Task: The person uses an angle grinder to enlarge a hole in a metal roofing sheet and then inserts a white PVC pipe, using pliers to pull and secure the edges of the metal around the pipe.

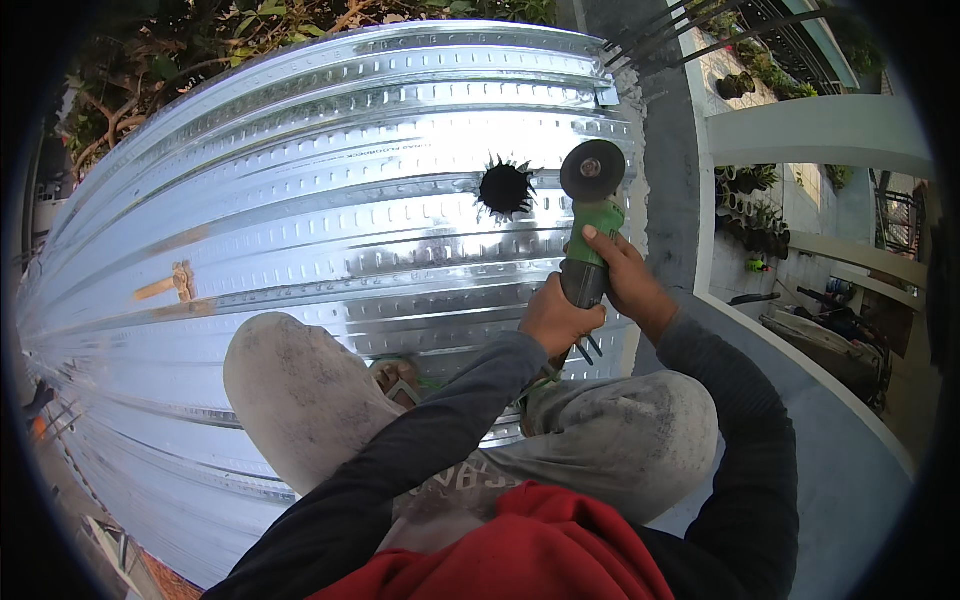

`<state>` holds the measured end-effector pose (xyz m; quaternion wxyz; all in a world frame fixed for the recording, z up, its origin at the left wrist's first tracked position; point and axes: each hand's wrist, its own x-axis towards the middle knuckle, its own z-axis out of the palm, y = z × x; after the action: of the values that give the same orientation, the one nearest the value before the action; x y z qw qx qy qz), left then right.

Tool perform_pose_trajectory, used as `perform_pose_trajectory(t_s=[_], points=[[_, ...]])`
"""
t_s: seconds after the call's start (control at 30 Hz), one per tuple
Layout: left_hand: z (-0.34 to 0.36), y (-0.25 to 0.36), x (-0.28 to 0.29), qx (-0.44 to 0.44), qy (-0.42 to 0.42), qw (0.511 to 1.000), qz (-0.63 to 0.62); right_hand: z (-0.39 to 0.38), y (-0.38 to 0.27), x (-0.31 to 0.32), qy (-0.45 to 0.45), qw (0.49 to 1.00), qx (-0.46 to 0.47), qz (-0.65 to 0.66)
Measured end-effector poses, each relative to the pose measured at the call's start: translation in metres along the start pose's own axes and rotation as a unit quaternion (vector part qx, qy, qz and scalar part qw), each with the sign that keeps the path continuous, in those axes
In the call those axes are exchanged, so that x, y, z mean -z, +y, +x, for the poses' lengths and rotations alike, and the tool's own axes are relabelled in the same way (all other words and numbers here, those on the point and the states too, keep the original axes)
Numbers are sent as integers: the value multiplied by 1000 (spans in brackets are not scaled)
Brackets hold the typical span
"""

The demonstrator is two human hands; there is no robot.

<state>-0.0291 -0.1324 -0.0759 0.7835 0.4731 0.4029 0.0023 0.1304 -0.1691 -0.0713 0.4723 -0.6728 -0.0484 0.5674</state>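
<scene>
Both my hands hold a green and black angle grinder (594,228) with a dark round disc (592,170) at its far end. My left hand (560,318) wraps round the rear of the black body. Up near the green head, my right hand (630,275) grips from the right side, its thumb along the top. Beneath lies shiny ribbed metal decking (400,215). Left of the disc, a round dark hole (506,189) with jagged, bent-out edges opens in the sheet. The disc is apart from the hole; whether it touches the metal or spins I cannot tell.
A hammer (180,283) with a wooden handle lies on the decking at left. Dark rebar rods (690,30) stick out at top right. A grey concrete ledge (675,190) borders the sheet, with a drop to a yard with plants (755,215) beyond. Branches (140,75) crowd the far left edge.
</scene>
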Motion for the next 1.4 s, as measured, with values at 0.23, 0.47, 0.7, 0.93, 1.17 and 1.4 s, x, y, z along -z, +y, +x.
perform_pose_trajectory(t_s=[0.23, 0.47, 0.7, 0.93, 1.17, 1.4], points=[[26, -37, -27, -4, 19, 988, -154, 34, 18, 6, -69, 998, 6, -9], [20, -70, -56, -18, 66, 973, -220, 31, 44, 16, -103, 992, 31, -64], [-34, -61, 18, -80, 116, 985, 98, 52, 46, -32, -184, 975, 24, 126], [-74, -81, 67, -74, 196, 977, -29, 58, 34, -109, -275, 953, 20, 123], [-98, -58, 117, -107, 275, 948, -120, 51, 49, -208, -369, 927, 35, 59], [-76, -80, 193, -46, 544, 820, -169, 76, 59, -186, -372, 851, 239, -284]])
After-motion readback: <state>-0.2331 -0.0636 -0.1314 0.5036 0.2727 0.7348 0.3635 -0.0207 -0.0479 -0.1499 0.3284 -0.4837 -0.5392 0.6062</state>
